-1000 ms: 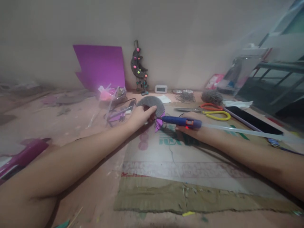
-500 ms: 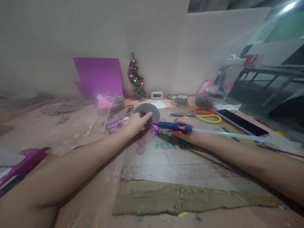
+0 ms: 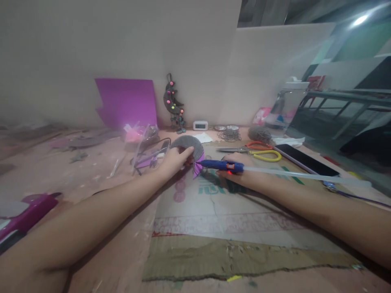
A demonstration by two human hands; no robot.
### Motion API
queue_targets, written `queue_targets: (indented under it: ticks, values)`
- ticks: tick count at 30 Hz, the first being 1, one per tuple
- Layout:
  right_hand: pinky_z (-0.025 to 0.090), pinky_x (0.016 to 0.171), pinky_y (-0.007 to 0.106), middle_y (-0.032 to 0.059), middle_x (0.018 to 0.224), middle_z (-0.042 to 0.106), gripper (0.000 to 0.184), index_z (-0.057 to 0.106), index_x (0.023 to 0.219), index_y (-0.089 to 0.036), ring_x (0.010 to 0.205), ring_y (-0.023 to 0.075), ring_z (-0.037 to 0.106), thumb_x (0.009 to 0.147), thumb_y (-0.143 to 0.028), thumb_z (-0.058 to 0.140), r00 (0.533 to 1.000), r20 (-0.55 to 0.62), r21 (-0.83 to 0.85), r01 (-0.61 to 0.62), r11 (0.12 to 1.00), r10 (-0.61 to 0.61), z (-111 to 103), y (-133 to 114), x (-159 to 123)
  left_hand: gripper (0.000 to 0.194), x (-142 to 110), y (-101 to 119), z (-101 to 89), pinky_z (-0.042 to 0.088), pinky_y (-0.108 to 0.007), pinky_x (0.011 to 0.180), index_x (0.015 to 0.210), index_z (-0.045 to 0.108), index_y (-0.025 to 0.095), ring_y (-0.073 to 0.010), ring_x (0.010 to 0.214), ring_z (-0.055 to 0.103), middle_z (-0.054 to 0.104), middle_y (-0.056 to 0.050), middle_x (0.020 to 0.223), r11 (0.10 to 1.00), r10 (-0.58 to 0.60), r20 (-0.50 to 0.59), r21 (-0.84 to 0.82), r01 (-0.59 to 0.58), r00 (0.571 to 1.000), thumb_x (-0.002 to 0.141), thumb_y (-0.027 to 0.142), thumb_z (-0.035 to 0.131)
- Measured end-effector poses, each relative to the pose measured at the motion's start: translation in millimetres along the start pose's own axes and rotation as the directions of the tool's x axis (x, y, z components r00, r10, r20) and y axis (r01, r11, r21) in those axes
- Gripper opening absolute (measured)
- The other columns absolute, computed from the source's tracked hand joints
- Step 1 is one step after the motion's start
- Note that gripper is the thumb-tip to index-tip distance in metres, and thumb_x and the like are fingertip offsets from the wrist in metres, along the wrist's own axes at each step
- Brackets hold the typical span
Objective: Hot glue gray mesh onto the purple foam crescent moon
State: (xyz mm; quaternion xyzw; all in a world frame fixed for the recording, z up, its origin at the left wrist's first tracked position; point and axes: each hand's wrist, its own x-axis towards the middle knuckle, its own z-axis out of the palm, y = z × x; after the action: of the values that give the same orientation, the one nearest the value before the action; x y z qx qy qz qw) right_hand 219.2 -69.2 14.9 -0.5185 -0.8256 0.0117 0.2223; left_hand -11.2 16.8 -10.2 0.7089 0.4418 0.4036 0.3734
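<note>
My left hand (image 3: 179,159) pinches a grey crescent-shaped craft piece (image 3: 188,141) by its lower inner side, thumb on top. A folded purple paper piece (image 3: 198,167) sits at the crescent's lower right end. My right hand (image 3: 233,171) is wrapped round a blue glue gun (image 3: 218,165), whose nozzle points left and meets the purple paper; whether glue is coming out cannot be made out. A red light glows on the gun, and a long clear glue stick (image 3: 293,174) sticks out behind it. Under both hands lies a printed cardboard sheet (image 3: 189,256).
Scissors (image 3: 264,155) and a phone (image 3: 305,160) lie to the right, with grey yarn (image 3: 259,134) behind. Along the wall stand a decorated moon ornament (image 3: 172,101), a small white digital clock (image 3: 200,125) and purple card (image 3: 128,101). A magenta tool (image 3: 30,211) rests at left.
The camera view has tilted up and shifted slightly right, so everything sits lower and further left. The glue gun's nozzle now reaches onto the purple paper; both hands keep their holds.
</note>
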Motion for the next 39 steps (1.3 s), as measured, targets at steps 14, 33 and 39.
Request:
queue_targets:
  ticks: [14, 33, 39]
  values:
    - [0.046, 0.067, 0.035, 0.0056, 0.073, 0.067, 0.027, 0.064, 0.078, -0.023, 0.073, 0.0224, 0.061, 0.081, -0.049, 0.059, 0.998, -0.01, -0.019, 0.068, 0.998, -0.068, -1, -1, -3, 0.037, -6, 13, 1.5, 0.045, -0.024, 0.054, 0.065, 0.06, 0.015, -0.0139, 0.051, 0.058, 0.062, -0.002, 0.058, 1.0, -0.02, 0.014, -0.015, 0.021, 1.0, 0.08, 0.048, 0.054]
    - [0.043, 0.066, 0.03, 0.0049, 0.071, 0.067, 0.029, 0.065, 0.079, -0.02, 0.073, 0.0196, 0.06, 0.081, -0.049, 0.06, 0.999, -0.003, -0.037, 0.031, 0.999, -0.032, 0, -1, -3, 0.037, -5, 9, 3.2, 0.045, -0.025, 0.053, 0.068, 0.06, 0.015, -0.0142, 0.051, 0.058, 0.062, -0.003, 0.06, 0.998, -0.023, 0.025, -0.058, 0.025, 0.999, 0.079, 0.049, 0.055]
    - [0.039, 0.061, 0.029, 0.0049, 0.068, 0.065, 0.028, 0.063, 0.075, -0.02, 0.068, 0.0188, 0.058, 0.081, -0.047, 0.06, 0.998, -0.034, -0.069, 0.047, 0.997, -0.049, 1, 3, -2, 0.036, -4, 6, 3.3, 0.045, -0.025, 0.052, 0.069, 0.059, 0.015, -0.0138, 0.051, 0.057, 0.062, -0.002, 0.061, 0.994, -0.023, 0.017, -0.102, 0.024, 1.0, 0.078, 0.05, 0.057]
